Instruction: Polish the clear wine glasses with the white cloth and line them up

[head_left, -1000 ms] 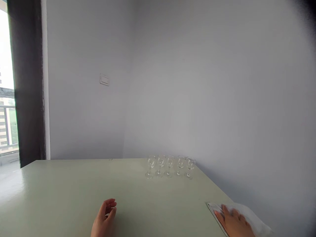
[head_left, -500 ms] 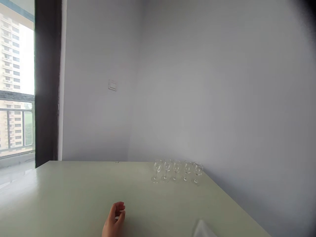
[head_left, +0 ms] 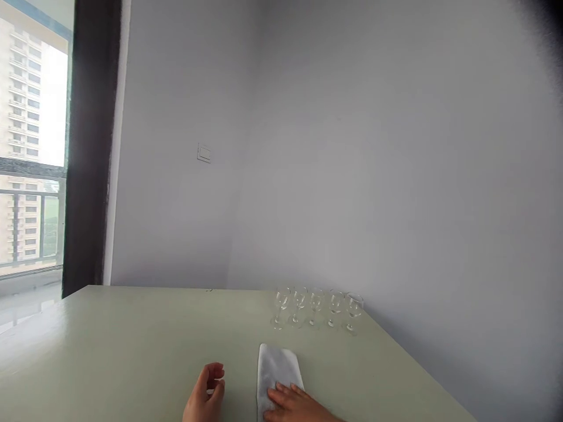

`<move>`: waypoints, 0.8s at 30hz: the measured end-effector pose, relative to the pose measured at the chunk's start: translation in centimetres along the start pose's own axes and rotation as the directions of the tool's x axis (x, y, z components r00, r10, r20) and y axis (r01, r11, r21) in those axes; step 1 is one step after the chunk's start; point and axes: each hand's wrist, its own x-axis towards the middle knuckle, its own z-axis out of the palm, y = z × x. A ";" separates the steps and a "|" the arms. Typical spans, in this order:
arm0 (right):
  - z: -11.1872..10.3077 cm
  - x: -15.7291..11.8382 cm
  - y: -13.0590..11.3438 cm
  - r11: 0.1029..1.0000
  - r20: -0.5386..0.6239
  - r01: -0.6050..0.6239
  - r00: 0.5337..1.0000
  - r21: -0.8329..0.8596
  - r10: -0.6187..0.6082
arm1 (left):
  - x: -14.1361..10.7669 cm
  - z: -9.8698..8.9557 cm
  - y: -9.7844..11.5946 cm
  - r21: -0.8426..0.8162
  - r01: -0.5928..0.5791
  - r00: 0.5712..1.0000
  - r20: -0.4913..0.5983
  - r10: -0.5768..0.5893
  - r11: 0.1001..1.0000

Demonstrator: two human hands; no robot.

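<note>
Cloth [head_left: 276,364]: lies flat on the table [head_left: 132,340], near the middle of its close side and well short of the glasses. Right hand [head_left: 295,405]: laid over the cloth's lower right part, fingers extended and slightly apart; no pinch visible. Whether the palm bears down cannot be told. Left hand [head_left: 206,394]: just left of the cloth and apart from it, fingers curled, gap between thumb and fingertips, nothing seen within; contact with the table cannot be confirmed.

Change noted: a second ago cloth and right hand were at the table's right edge; both now lie in front of the person. The left hand holds much the same pose. Judgement: the work has shifted to the middle, with the cloth within reach of both hands.

Beyond: five stemmed glasses [head_left: 316,300], upright in a row, untouched. Further off, a wall switch [head_left: 204,153].
</note>
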 end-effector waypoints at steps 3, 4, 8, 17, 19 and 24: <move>-3.7 0.6 -1.3 0.980 -0.132 -0.145 0.978 0.136 0.163 | 0.0 0.1 0.0 0.030 0.034 0.999 -0.003 -0.033 0.999; -4.2 1.1 -1.6 0.965 -0.186 -0.219 0.952 0.141 0.243 | 0.0 0.0 0.0 0.033 0.041 0.999 0.001 -0.041 0.999; -3.0 4.0 -1.9 0.907 -0.241 -0.418 0.877 0.048 0.417 | 0.3 -0.6 -0.1 0.012 0.035 0.997 0.072 -0.036 0.999; 5.8 6.4 1.9 0.942 -0.341 -0.220 0.931 -0.254 0.126 | 0.4 -0.1 -0.7 -0.002 -0.028 1.000 -0.008 0.028 1.000; 8.3 7.1 2.6 0.914 -0.429 -0.216 0.902 -0.342 0.052 | 0.6 -0.2 -0.9 0.005 -0.010 0.999 0.033 0.010 1.000; 12.0 9.1 2.9 0.906 -0.463 -0.180 0.886 -0.384 -0.021 | 1.1 -1.0 -1.1 0.013 0.044 0.993 0.110 -0.045 0.999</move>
